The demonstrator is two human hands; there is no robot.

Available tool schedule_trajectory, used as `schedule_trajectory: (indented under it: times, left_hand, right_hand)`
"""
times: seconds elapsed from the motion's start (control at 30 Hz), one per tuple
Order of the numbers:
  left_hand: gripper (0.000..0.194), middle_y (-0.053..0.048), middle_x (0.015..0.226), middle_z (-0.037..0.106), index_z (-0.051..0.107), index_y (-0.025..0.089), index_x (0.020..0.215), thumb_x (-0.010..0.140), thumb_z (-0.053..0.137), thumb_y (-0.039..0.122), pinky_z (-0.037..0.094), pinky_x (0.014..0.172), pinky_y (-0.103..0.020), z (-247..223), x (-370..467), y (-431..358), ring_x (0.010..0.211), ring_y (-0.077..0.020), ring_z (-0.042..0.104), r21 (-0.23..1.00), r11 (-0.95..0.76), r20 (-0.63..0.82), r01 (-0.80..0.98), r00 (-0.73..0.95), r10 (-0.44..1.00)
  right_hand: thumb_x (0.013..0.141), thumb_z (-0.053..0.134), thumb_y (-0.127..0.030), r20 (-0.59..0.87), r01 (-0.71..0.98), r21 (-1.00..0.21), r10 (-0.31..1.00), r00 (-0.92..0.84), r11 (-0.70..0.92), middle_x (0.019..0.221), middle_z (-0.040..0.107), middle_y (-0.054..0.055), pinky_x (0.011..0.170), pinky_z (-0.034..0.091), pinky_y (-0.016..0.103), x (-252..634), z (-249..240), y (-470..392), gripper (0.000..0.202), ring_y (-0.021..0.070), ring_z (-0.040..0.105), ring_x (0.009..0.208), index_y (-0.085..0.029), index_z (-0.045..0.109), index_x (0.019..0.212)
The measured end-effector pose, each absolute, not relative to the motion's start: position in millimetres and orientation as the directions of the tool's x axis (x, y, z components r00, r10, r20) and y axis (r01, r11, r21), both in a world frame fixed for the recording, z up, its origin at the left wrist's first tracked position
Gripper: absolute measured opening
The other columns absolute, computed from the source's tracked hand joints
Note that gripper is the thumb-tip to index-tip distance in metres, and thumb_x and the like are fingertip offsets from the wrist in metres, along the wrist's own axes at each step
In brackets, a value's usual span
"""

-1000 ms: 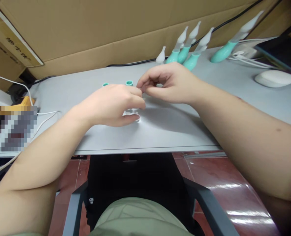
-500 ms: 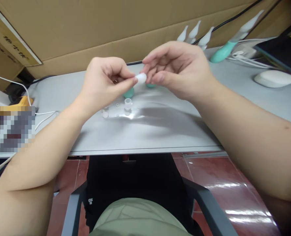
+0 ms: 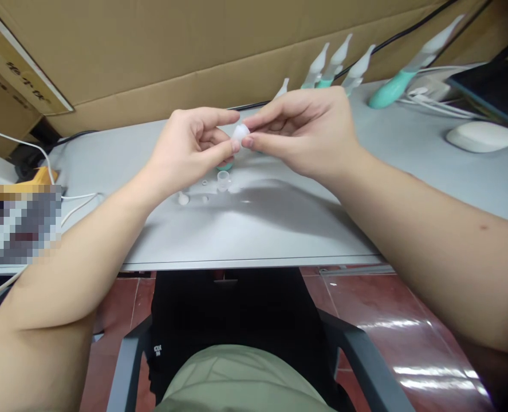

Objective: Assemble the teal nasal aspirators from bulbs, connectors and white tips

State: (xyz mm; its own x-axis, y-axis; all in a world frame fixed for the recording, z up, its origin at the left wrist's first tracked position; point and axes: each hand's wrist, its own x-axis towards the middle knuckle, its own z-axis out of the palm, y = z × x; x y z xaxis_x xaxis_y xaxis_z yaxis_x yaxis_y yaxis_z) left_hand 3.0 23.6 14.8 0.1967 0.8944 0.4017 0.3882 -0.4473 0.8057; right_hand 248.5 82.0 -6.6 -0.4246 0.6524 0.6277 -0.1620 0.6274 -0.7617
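Observation:
Above the table, a small whitish, translucent plastic piece [image 3: 240,134] is between my two hands. My right hand [image 3: 307,123] pinches it with thumb and forefinger from the right. My left hand [image 3: 197,140] has its thumb against the piece's lower left side, and its forefinger is stretched out above. Under the hands on the table is a teal part [image 3: 225,167], mostly covered by the left hand. A short clear cup-shaped part [image 3: 223,181] stands just in front of it. To its left lie a tiny ring [image 3: 204,183], a small white bit [image 3: 205,198] and a white stemmed part [image 3: 183,198].
Several teal-and-clear bulb devices with pointed white tips [image 3: 338,54] stand along the cardboard wall [image 3: 172,51]. Another such device [image 3: 393,88] leans at the right, near a white mouse [image 3: 482,137] and cables. A yellow object [image 3: 43,178] and white cables are at left.
My right thumb and forefinger have closed on the whitish piece. My left forefinger has lifted away from it. The piece has shifted slightly left and now points more upward.

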Motion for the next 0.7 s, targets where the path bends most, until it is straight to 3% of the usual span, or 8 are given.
schedule_trajectory:
  times: [0.07,0.2,0.43,0.7]
  left_hand:
    - [0.043,-0.006,0.096,0.092,0.09,0.022,0.125,0.106,0.107,0.056,0.077,0.078,-0.037,12,3,24,0.084,-0.0237,0.089,0.784,-0.469,0.408,0.407,0.233,0.883]
    - [0.048,-0.005,0.097,0.091,0.091,0.023,0.138,0.115,0.095,0.065,0.08,0.086,-0.04,7,2,23,0.088,-0.024,0.09,0.735,-0.53,0.454,0.423,0.274,0.848]
    - [0.044,-0.006,0.093,0.086,0.093,0.022,0.135,0.116,0.09,0.062,0.079,0.089,-0.043,8,2,20,0.092,-0.0274,0.09,0.679,-0.559,0.476,0.476,0.293,0.829]
    - [0.035,-0.008,0.104,0.091,0.092,0.022,0.132,0.119,0.089,0.054,0.082,0.096,-0.042,13,4,17,0.096,-0.0258,0.092,0.687,-0.56,0.456,0.463,0.324,0.829]
  right_hand:
    - [0.093,0.115,-0.046,0.626,-0.165,-0.764,0.654,-0.425,0.624,0.108,0.093,0.001,0.105,0.084,0.055,246,-6,81,0.028,0.0311,0.093,0.107,-0.03,0.094,0.101]
    - [0.092,0.115,-0.039,0.579,-0.152,-0.806,0.706,-0.408,0.573,0.101,0.09,0.006,0.099,0.081,0.051,242,-3,78,0.029,0.0287,0.087,0.096,-0.028,0.088,0.094]
    - [0.089,0.119,-0.049,0.517,-0.119,-0.839,0.71,-0.478,0.531,0.093,0.077,0.005,0.096,0.074,0.051,243,2,75,0.046,0.0263,0.073,0.088,-0.03,0.078,0.093]
    - [0.085,0.123,-0.061,0.444,-0.14,-0.886,0.72,-0.533,0.443,0.089,0.075,0.003,0.098,0.076,0.049,242,4,77,0.061,0.025,0.075,0.09,-0.029,0.072,0.095]
